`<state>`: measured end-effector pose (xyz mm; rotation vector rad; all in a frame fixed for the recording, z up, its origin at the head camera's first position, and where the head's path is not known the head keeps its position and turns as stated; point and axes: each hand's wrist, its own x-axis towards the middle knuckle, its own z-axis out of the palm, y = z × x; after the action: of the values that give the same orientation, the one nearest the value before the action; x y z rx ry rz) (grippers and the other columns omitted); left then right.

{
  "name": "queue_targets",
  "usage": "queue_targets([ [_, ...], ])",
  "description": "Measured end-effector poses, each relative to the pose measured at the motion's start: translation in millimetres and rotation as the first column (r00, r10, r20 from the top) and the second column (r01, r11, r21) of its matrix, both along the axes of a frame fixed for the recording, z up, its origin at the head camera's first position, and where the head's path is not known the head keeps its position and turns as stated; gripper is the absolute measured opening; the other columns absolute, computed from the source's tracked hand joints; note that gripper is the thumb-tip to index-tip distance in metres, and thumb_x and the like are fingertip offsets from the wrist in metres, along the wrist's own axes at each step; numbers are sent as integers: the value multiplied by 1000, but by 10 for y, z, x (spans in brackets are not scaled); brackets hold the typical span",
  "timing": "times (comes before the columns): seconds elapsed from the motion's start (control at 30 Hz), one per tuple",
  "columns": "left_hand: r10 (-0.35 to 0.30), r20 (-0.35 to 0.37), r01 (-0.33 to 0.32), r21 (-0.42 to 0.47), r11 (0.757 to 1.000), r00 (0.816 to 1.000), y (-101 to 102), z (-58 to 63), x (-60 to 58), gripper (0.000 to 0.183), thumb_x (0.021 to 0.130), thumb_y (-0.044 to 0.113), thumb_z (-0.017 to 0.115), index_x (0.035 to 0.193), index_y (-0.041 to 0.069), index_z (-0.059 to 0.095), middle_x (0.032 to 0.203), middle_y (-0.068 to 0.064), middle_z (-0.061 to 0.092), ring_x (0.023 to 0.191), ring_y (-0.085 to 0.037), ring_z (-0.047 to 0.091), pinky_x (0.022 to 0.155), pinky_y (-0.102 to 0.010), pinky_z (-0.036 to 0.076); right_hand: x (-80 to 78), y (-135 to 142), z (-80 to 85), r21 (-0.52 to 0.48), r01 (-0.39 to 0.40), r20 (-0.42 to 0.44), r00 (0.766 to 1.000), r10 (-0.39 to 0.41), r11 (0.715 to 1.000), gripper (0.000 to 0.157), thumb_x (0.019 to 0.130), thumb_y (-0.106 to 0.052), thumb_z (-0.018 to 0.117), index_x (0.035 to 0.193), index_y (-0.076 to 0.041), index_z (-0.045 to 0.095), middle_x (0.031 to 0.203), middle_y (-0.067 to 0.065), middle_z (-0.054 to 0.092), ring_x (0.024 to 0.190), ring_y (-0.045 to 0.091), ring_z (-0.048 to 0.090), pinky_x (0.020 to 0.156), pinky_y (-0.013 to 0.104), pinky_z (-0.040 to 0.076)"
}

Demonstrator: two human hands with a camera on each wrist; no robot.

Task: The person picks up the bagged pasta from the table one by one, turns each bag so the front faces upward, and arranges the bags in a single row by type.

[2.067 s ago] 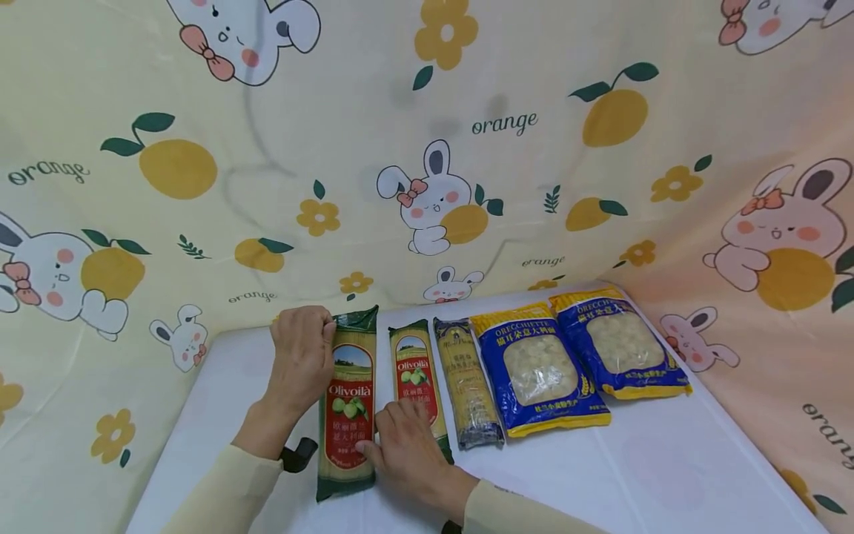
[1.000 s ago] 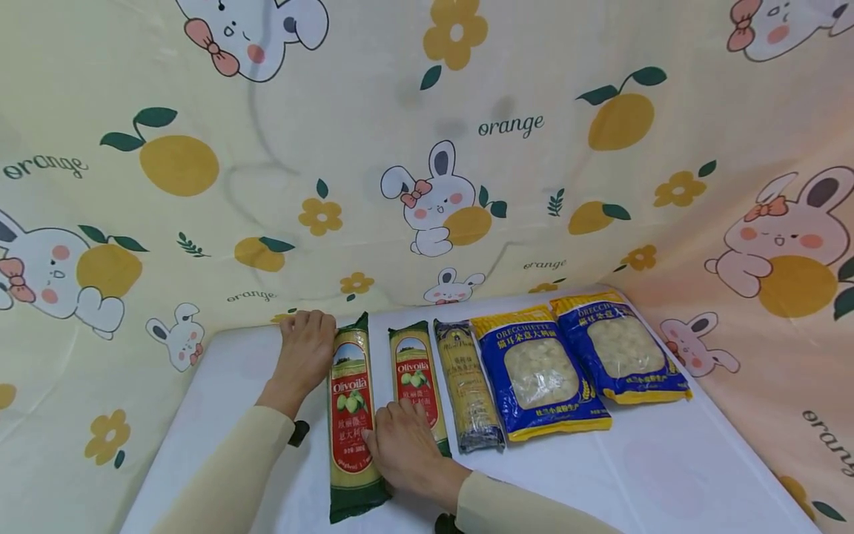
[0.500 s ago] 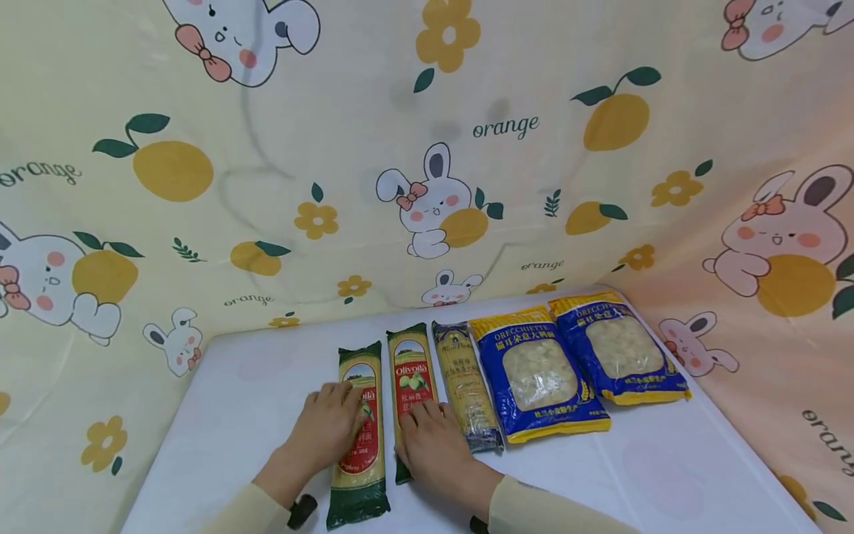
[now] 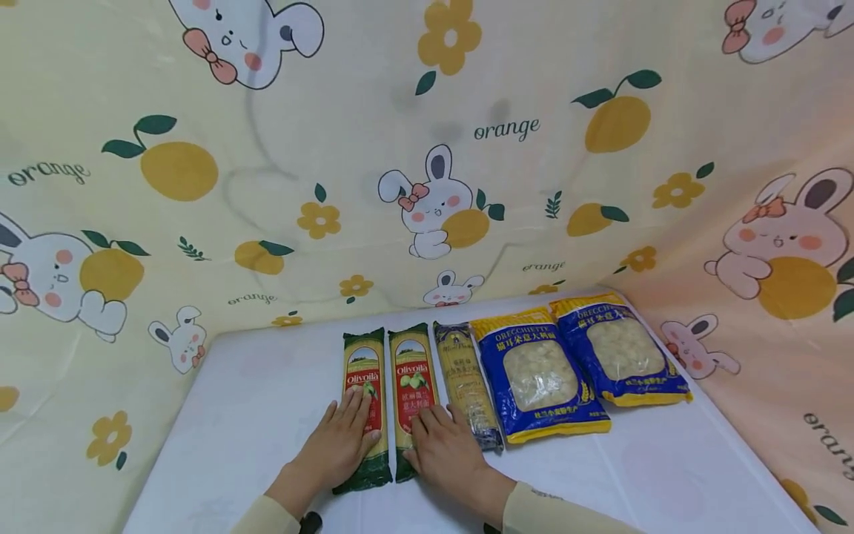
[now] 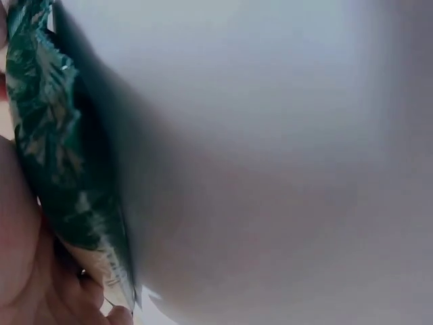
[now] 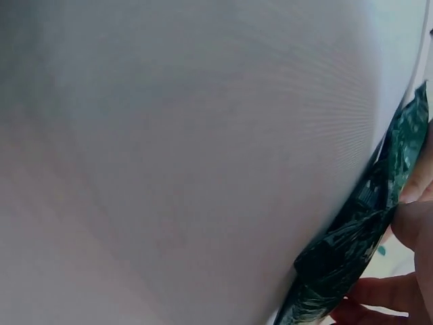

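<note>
Two long green-and-gold packs of spaghetti with red labels lie side by side on the white table. My left hand point(image 4: 338, 443) rests on the left spaghetti pack point(image 4: 363, 361), fingers stretched along its label and thumb towards its right edge. My right hand point(image 4: 448, 450) lies over the lower part of the right spaghetti pack point(image 4: 411, 356), with bent fingers across it and the thumb by its left edge. In the left wrist view, the green end point(image 5: 67, 149) of a pack shows beside the hand. The right wrist view has fingers and thumb at a crumpled green pack end point(image 6: 352, 237).
Right of the spaghetti lies a slim clear-and-gold pasta pack point(image 4: 467, 378), its lower end close to my right hand. Beyond it are two blue-and-yellow orecchiette bags point(image 4: 497, 378), slightly overlapping. A printed cloth point(image 4: 373, 111) hangs behind the white table point(image 4: 233, 415).
My left hand has come down from the left pack's top end onto its label. That pack now lies level with its neighbour. My right hand has shifted right, from the left pack to the right one.
</note>
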<state>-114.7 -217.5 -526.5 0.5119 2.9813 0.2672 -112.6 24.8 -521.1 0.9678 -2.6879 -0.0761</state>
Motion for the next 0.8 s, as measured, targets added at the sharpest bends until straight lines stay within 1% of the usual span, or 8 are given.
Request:
queue_targets([
  [0.1, 10, 10, -10, 5, 1000, 1000, -28, -9, -71, 74, 111, 50, 46, 163, -1, 34, 171, -20, 30, 161, -39, 22, 126, -61, 26, -13, -28, -7, -3, -8, 22, 1000, 8, 1000, 51, 104, -57, 58, 131, -14, 68, 128, 2, 69, 125, 22, 60, 110, 52, 48],
  [0.2, 38, 18, -38, 20, 999, 999, -55, 0, -76, 73, 110, 49, 48, 162, -1, 35, 172, -20, 29, 161, -39, 22, 126, -63, 26, -24, -47, -3, -23, -22, 39, 999, 23, 1000, 50, 105, -56, 57, 132, -15, 67, 130, 2, 68, 125, 23, 59, 110, 52, 48],
  [0.33, 90, 16, -91, 32, 995, 996, -42, 48, 2, 71, 109, 48, 52, 161, 2, 39, 170, -18, 34, 161, -39, 25, 123, -69, 25, -24, 11, 19, -83, -35, 54, 998, 39, 996, 50, 105, -54, 58, 134, -14, 66, 132, 3, 68, 125, 24, 60, 108, 51, 48],
  [0.43, 133, -1, -133, 48, 990, 991, 7, 110, 92, 69, 107, 47, 57, 159, 4, 44, 166, -18, 42, 158, -41, 31, 119, -74, 26, -30, 157, 51, -138, -18, 56, 998, 26, 990, 51, 105, -51, 60, 138, -12, 65, 135, 6, 67, 127, 27, 61, 109, 54, 47],
  [0.53, 191, -48, -187, 73, 980, 980, 62, 187, 169, 72, 103, 49, 63, 158, 5, 47, 164, -18, 46, 156, -44, 34, 118, -77, 24, -73, 374, 85, -191, 28, 33, 999, -22, 981, 55, 103, -49, 64, 140, -10, 64, 140, 11, 65, 132, 32, 59, 112, 60, 43],
  [0.63, 243, -100, -233, 96, 968, 965, 88, 260, 212, 82, 100, 55, 66, 160, 5, 43, 166, -19, 42, 157, -47, 29, 119, -79, 19, -128, 617, 110, -225, 88, 7, 996, -89, 970, 62, 99, -52, 69, 143, -9, 63, 146, 15, 62, 138, 39, 54, 115, 67, 38],
  [0.73, 267, -119, -259, 82, 962, 956, 69, 294, 215, 92, 97, 63, 64, 165, 7, 35, 171, -19, 32, 160, -47, 19, 121, -78, 12, -159, 839, 131, -211, 172, 16, 985, -172, 962, 72, 96, -59, 69, 149, -11, 59, 154, 18, 56, 146, 44, 47, 117, 73, 31],
  [0.8, 270, -120, -264, 64, 962, 955, 39, 298, 208, 98, 96, 68, 62, 167, 9, 31, 173, -19, 27, 161, -47, 13, 121, -78, 9, -160, 962, 148, -177, 224, 36, 974, -222, 958, 77, 96, -63, 66, 153, -13, 55, 159, 18, 50, 151, 46, 40, 119, 75, 26],
])
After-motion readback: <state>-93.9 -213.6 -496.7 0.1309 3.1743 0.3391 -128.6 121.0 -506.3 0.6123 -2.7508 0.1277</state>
